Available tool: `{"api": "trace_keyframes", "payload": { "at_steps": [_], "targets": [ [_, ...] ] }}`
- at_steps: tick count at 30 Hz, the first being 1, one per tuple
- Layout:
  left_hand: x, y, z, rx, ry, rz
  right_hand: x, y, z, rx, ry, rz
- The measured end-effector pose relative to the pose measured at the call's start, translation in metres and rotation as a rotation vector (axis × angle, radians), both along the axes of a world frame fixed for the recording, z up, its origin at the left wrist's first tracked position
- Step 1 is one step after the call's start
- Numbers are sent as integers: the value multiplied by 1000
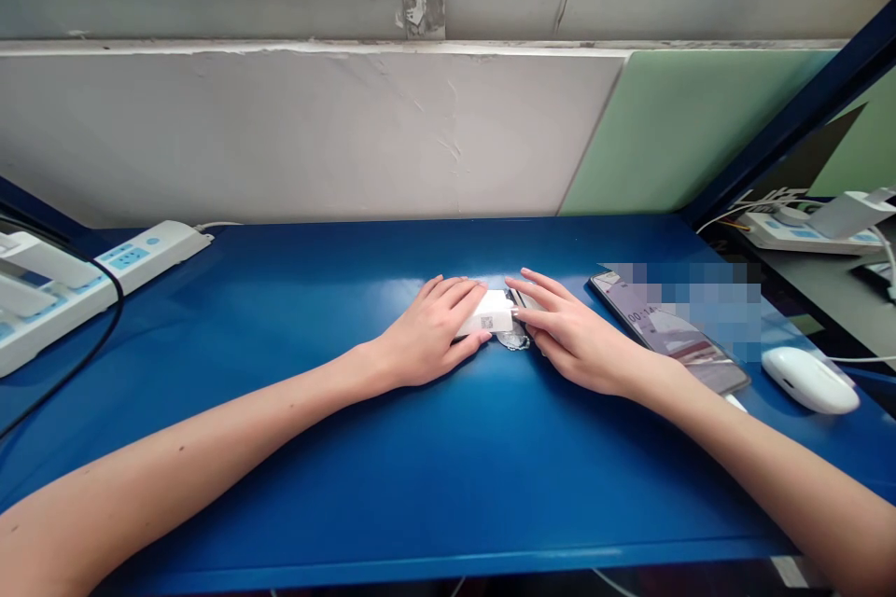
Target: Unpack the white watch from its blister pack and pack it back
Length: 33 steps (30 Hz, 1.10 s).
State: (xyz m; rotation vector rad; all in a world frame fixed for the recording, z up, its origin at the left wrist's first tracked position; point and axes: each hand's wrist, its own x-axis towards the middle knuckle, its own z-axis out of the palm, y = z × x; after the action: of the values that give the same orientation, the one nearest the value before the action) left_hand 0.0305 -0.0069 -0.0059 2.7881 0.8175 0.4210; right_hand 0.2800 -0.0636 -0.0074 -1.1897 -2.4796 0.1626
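A small white box (493,313) with a printed square code lies on the blue table, turned slightly. My left hand (435,328) is closed over its left end, fingers across the top and thumb along the near side. My right hand (570,328) reaches in from the other side with fingers stretched and spread, the fingertips at the right end of the box. A pale flat piece with a dark edge (526,299) shows between those fingers, partly hidden. Crinkled clear plastic (514,337) pokes out under the box, between the hands. Whatever lies beneath my right palm is hidden.
A phone (672,336), its screen partly blurred out, lies right of my right hand, with a white earbud case (810,380) beside it. At the left edge sits a white power strip (105,284) with a black cable (116,317). Another power strip (805,231) stands beyond the frame post.
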Motion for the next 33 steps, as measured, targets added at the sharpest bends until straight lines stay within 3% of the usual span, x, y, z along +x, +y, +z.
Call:
{"api": "trace_keyframes", "payload": {
  "at_steps": [5, 11, 18, 33],
  "targets": [
    [1, -1, 4, -37, 159, 16, 8, 4, 9, 30, 24, -32],
    [-1, 2, 4, -55, 170, -10, 20, 12, 16, 173, 92, -227],
    [-3, 2, 4, -46, 109, -36, 11, 8, 13, -18, 152, -55],
    [-2, 2, 5, -15, 131, -43, 4, 4, 9, -83, 241, -88]
  ]
}}
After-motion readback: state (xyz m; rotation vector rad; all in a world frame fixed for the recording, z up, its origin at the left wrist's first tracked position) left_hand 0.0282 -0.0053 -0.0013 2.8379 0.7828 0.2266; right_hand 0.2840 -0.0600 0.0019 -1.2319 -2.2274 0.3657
